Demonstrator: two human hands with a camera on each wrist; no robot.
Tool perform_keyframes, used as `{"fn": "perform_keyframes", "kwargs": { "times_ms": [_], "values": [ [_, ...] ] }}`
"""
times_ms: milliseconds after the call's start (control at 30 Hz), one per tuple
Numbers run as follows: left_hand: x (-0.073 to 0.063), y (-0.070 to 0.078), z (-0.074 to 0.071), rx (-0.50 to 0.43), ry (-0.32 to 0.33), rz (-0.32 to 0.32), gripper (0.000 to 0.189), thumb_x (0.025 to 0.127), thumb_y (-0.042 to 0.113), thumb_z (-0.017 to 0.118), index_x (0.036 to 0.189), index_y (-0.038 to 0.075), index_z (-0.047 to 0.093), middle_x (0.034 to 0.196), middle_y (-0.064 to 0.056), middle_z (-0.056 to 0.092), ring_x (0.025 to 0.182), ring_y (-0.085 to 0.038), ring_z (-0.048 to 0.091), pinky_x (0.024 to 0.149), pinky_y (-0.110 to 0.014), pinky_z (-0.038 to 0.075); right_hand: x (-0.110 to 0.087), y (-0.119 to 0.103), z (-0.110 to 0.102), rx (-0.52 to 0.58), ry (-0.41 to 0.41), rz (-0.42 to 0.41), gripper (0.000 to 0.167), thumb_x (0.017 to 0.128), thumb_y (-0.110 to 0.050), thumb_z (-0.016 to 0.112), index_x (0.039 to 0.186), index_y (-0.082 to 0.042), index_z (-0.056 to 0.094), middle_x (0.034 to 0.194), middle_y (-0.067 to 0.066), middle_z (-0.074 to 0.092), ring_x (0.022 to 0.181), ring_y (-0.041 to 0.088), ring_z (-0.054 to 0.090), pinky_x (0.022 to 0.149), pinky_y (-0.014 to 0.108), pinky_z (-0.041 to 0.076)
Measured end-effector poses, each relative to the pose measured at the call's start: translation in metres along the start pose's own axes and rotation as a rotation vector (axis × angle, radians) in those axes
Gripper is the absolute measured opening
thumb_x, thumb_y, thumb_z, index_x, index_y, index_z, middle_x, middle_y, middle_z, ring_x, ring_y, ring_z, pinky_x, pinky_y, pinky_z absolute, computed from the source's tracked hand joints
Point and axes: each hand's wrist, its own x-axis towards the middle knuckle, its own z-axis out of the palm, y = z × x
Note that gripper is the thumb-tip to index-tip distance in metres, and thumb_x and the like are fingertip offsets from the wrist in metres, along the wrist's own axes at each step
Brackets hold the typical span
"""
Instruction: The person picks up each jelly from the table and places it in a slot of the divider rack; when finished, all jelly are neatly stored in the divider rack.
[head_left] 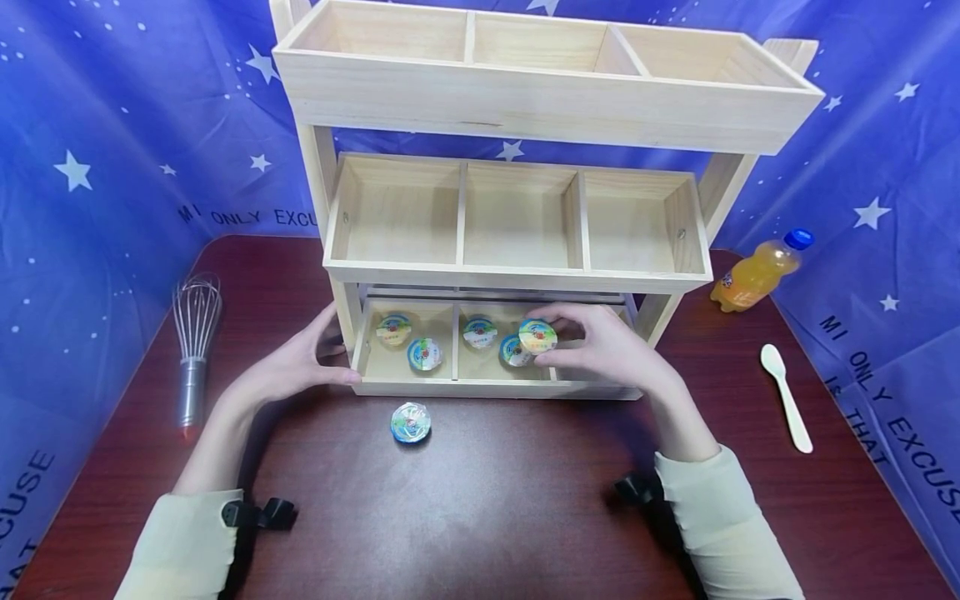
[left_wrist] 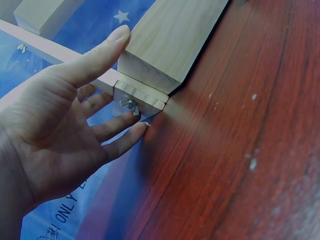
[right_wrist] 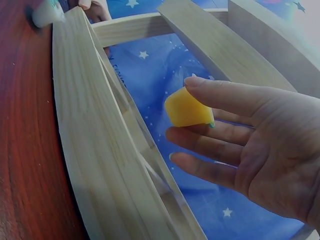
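Observation:
A three-tier wooden rack (head_left: 517, 275) stands on the table. My right hand (head_left: 600, 346) pinches a yellow jelly cup (right_wrist: 186, 108) between thumb and fingers, above the bottom tier's middle compartment; its printed lid shows in the head view. Two jelly cups lie in that tier's left compartment, one yellowish (head_left: 393, 329) and one pale (head_left: 425, 354). In the middle one are two more, a pale jelly cup (head_left: 480, 332) and a partly hidden jelly cup (head_left: 514, 351). My left hand (left_wrist: 65, 120) touches the bottom tier's left end, thumb at the front corner, fingers loosely extended beside the leg.
Another jelly cup (head_left: 410, 423) sits on the table (head_left: 450, 517) before the rack. A whisk (head_left: 194, 350) lies at the left. To the right are an orange drink bottle (head_left: 757, 273) and a white spoon (head_left: 787, 400). A blue star-patterned cloth (head_left: 97, 208) surrounds the table.

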Motion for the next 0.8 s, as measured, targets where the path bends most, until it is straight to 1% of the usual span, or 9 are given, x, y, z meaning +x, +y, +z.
{"fn": "perform_keyframes", "kwargs": {
  "times_ms": [200, 367, 500, 600, 733, 800],
  "values": [
    [0.000, 0.000, 0.000, 0.000, 0.002, -0.002, 0.123, 0.084, 0.013, 0.085, 0.167, 0.029, -0.004, 0.168, -0.024, 0.026, 0.143, -0.049, 0.045, 0.115, -0.056, 0.041, 0.001, 0.009, -0.006, -0.004, 0.015, 0.011, 0.049, 0.085, -0.024, 0.086, 0.131, -0.017, 0.070, 0.112, 0.000, 0.077, 0.106, 0.015, 0.070, 0.096, 0.042, 0.058],
    [0.000, -0.001, 0.000, 0.002, 0.002, -0.007, 0.123, 0.084, 0.014, 0.086, 0.167, 0.029, -0.004, 0.169, -0.022, 0.024, 0.144, -0.048, 0.043, 0.116, -0.056, 0.039, 0.002, 0.022, -0.010, -0.013, 0.024, 0.023, 0.048, 0.086, -0.023, 0.084, 0.132, -0.018, 0.069, 0.116, 0.000, 0.076, 0.109, 0.016, 0.069, 0.098, 0.039, 0.056],
    [0.001, -0.001, 0.000, 0.005, 0.001, -0.005, 0.124, 0.084, 0.014, 0.086, 0.167, 0.030, -0.004, 0.171, -0.020, 0.021, 0.146, -0.048, 0.042, 0.117, -0.056, 0.038, 0.002, 0.030, -0.014, 0.023, 0.029, 0.052, 0.049, 0.087, -0.023, 0.084, 0.132, -0.015, 0.069, 0.121, 0.004, 0.075, 0.113, 0.021, 0.069, 0.100, 0.037, 0.056],
    [0.001, -0.001, -0.001, 0.010, 0.002, -0.010, 0.124, 0.083, 0.015, 0.086, 0.167, 0.030, -0.005, 0.172, -0.019, 0.019, 0.147, -0.048, 0.040, 0.118, -0.057, 0.036, 0.003, 0.034, -0.016, 0.041, 0.039, 0.081, 0.050, 0.087, -0.022, 0.084, 0.133, -0.012, 0.068, 0.124, 0.007, 0.074, 0.115, 0.025, 0.070, 0.100, 0.039, 0.057],
    [0.000, -0.001, -0.001, 0.022, 0.006, -0.018, 0.124, 0.083, 0.017, 0.086, 0.167, 0.030, -0.005, 0.172, -0.017, 0.017, 0.148, -0.047, 0.039, 0.121, -0.058, 0.033, 0.003, 0.039, -0.017, 0.021, 0.056, 0.109, 0.051, 0.086, -0.022, 0.084, 0.133, -0.010, 0.068, 0.124, 0.009, 0.074, 0.114, 0.028, 0.070, 0.099, 0.044, 0.057],
    [0.000, -0.001, -0.001, 0.023, 0.007, -0.018, 0.124, 0.083, 0.017, 0.086, 0.167, 0.030, -0.005, 0.172, -0.018, 0.017, 0.148, -0.047, 0.040, 0.120, -0.058, 0.034, 0.003, 0.041, -0.018, 0.015, 0.066, 0.114, 0.051, 0.086, -0.021, 0.084, 0.133, -0.010, 0.068, 0.122, 0.010, 0.075, 0.113, 0.028, 0.070, 0.099, 0.046, 0.057]
  ]
}}
